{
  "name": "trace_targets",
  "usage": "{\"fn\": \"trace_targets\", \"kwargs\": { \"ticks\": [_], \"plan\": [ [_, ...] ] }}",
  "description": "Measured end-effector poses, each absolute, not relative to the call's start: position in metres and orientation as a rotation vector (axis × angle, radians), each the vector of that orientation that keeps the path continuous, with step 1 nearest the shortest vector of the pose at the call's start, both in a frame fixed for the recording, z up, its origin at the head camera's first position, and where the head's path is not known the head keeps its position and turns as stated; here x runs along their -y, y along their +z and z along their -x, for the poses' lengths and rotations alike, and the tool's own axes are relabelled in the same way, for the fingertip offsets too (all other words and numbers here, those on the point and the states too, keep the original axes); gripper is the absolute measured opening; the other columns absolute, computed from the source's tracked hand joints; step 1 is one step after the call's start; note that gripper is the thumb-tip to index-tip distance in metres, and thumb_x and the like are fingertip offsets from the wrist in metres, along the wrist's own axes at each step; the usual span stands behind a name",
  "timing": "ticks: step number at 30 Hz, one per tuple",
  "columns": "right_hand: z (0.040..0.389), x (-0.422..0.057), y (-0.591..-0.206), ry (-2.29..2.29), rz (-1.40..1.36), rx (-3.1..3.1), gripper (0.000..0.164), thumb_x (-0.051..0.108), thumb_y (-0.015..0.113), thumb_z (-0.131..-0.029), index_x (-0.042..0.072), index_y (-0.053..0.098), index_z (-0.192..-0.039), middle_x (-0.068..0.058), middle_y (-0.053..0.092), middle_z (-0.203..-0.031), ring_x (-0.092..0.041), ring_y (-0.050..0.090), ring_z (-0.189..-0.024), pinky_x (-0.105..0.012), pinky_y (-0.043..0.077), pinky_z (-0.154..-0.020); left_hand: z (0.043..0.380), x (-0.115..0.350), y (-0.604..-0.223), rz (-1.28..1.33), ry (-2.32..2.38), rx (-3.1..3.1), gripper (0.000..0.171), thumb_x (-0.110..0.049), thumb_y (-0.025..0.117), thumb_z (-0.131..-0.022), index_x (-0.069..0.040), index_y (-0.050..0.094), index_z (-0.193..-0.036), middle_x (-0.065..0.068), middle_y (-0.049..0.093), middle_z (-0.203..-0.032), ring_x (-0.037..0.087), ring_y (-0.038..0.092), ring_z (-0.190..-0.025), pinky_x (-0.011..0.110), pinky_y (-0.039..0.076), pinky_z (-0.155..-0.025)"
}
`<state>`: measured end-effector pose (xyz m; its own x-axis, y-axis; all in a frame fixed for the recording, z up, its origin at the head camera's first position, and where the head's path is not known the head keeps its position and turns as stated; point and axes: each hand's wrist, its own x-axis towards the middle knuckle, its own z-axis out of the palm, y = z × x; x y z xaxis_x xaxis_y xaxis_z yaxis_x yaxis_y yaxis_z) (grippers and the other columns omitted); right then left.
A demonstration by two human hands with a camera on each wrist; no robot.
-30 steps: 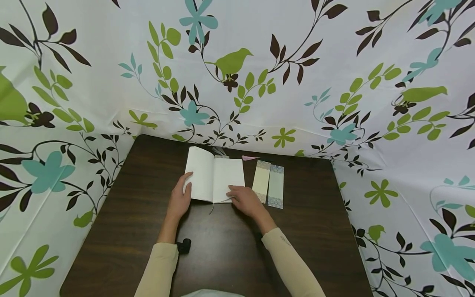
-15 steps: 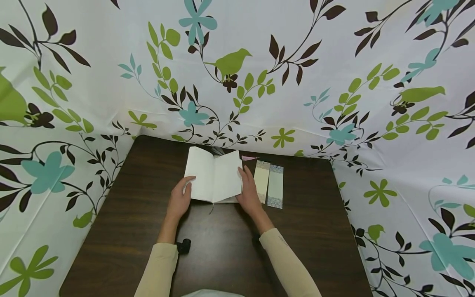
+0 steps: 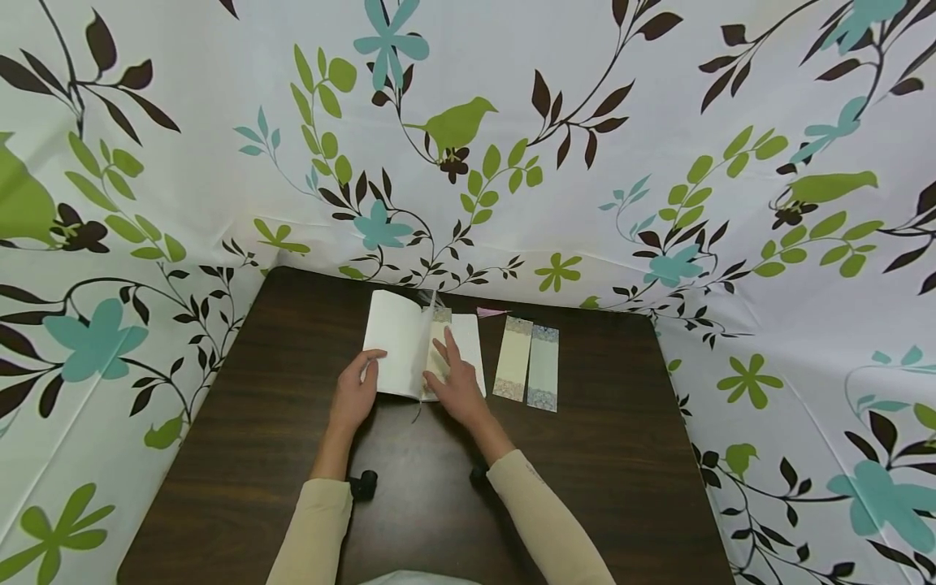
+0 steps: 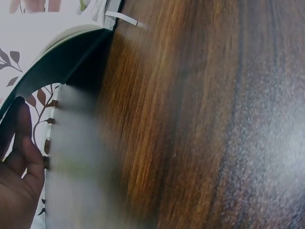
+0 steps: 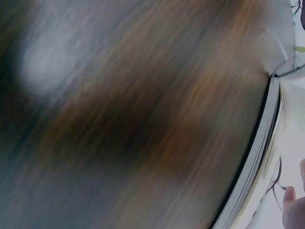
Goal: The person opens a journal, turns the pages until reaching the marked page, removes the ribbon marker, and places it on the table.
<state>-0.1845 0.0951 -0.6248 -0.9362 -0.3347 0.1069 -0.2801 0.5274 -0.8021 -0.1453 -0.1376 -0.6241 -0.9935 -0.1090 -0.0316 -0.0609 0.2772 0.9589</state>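
Observation:
An open book (image 3: 393, 341) with blank white pages lies toward the far side of the table. My left hand (image 3: 353, 392) holds its left edge, the fingers reaching beneath the raised dark cover (image 4: 71, 59) in the left wrist view. A page (image 3: 429, 337) stands nearly upright by the spine. Beneath it, a cream bookmark (image 3: 441, 317) with a patterned end lies on the right half. My right hand (image 3: 462, 390), fingers extended and spread, is over that half, beside the raised page and partly covering the bookmark. Its fingertips barely show in the right wrist view.
Right of the book lie a cream bookmark (image 3: 513, 359) and a pale blue-green one (image 3: 543, 368), both with patterned ends. A pink tassel (image 3: 491, 311) shows behind them. The dark wood table (image 3: 600, 455) meets a printed cloth backdrop (image 3: 585, 203).
My right hand lifted a page from the right side and swept it left to the spine, uncovering the bookmark inside. The cream bookmark outside shifted slightly. My left hand stayed on the book's edge.

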Motion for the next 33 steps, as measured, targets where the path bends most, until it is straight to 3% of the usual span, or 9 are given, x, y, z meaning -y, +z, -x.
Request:
{"fn": "trace_targets", "kwargs": {
  "ticks": [2, 6, 10, 13, 16, 19, 26, 33],
  "plan": [
    [0.183, -0.091, -0.626, -1.355, 0.601, -2.676, 0.086, 0.026, 0.065, -0.109, 0.031, 0.01, -0.175, 0.003, 0.05, -0.167, -0.029, 0.053, -0.15, -0.055, 0.036, -0.127, 0.145, 0.137, -0.624, -0.156, -1.871, 2.462, 0.048, -0.044, 0.036, -0.119, -0.015, 0.064, -0.145, 0.013, 0.058, -0.158, 0.037, 0.046, -0.153, 0.062, 0.037, -0.123],
    [0.18, -0.084, -0.628, -1.257, 0.75, -2.679, 0.067, 0.023, 0.061, -0.11, 0.024, 0.033, -0.171, 0.0, 0.054, -0.164, -0.026, 0.057, -0.146, -0.05, 0.041, -0.125, 0.145, 0.137, -0.624, -0.148, -1.911, 2.42, 0.058, -0.052, 0.031, -0.118, -0.012, 0.059, -0.15, 0.016, 0.055, -0.159, 0.038, 0.047, -0.149, 0.063, 0.035, -0.122],
    [0.176, -0.079, -0.628, -1.168, 0.871, -2.714, 0.053, 0.02, 0.063, -0.109, 0.014, 0.052, -0.161, -0.003, 0.058, -0.161, -0.022, 0.055, -0.149, -0.044, 0.044, -0.124, 0.145, 0.138, -0.624, -0.184, -1.921, 2.435, 0.062, -0.059, 0.04, -0.114, -0.024, 0.041, -0.165, 0.011, 0.039, -0.173, 0.037, 0.036, -0.159, 0.067, 0.031, -0.125],
    [0.173, -0.077, -0.628, -1.137, 0.925, -2.732, 0.049, 0.018, 0.064, -0.108, 0.01, 0.058, -0.156, -0.005, 0.06, -0.158, -0.023, 0.056, -0.148, -0.041, 0.045, -0.123, 0.147, 0.139, -0.625, -0.168, -1.883, 2.484, 0.067, -0.051, 0.049, -0.114, -0.035, 0.022, -0.173, 0.004, 0.025, -0.18, 0.034, 0.026, -0.165, 0.067, 0.027, -0.127],
    [0.172, -0.076, -0.628, -1.115, 0.943, -2.739, 0.048, 0.019, 0.063, -0.109, 0.009, 0.058, -0.155, -0.006, 0.06, -0.158, -0.023, 0.056, -0.148, -0.04, 0.045, -0.123, 0.148, 0.14, -0.626, -0.113, -1.825, 2.529, 0.073, -0.036, 0.051, -0.115, -0.036, 0.009, -0.175, 0.0, 0.016, -0.182, 0.032, 0.021, -0.167, 0.064, 0.025, -0.13],
    [0.172, -0.075, -0.628, -1.106, 0.935, -2.74, 0.045, 0.022, 0.062, -0.111, 0.01, 0.06, -0.154, -0.005, 0.06, -0.159, -0.023, 0.056, -0.149, -0.041, 0.045, -0.123, 0.149, 0.141, -0.626, -0.075, -1.785, 2.56, 0.074, -0.028, 0.049, -0.116, -0.032, 0.004, -0.175, 0.0, 0.012, -0.182, 0.033, 0.02, -0.167, 0.062, 0.023, -0.131],
    [0.18, -0.076, -0.624, -1.037, 0.516, -2.9, 0.045, 0.033, 0.058, -0.112, 0.019, 0.06, -0.154, -0.005, 0.063, -0.154, -0.028, 0.059, -0.143, -0.055, 0.048, -0.116, 0.151, 0.144, -0.626, -0.07, -1.777, 2.581, 0.076, -0.024, 0.048, -0.117, -0.029, 0.0, -0.175, 0.008, 0.01, -0.182, 0.041, 0.02, -0.165, 0.066, 0.024, -0.13],
    [0.194, -0.082, -0.627, -1.09, 0.032, -2.992, 0.058, 0.035, 0.063, -0.106, 0.005, 0.057, -0.155, -0.02, 0.063, -0.144, -0.039, 0.064, -0.128, -0.06, 0.054, -0.103, 0.152, 0.144, -0.627, -0.043, -1.818, 2.551, 0.075, -0.024, 0.047, -0.117, -0.031, 0.0, -0.175, 0.0, 0.006, -0.183, 0.035, 0.015, -0.168, 0.064, 0.02, -0.132]
  ]
}}
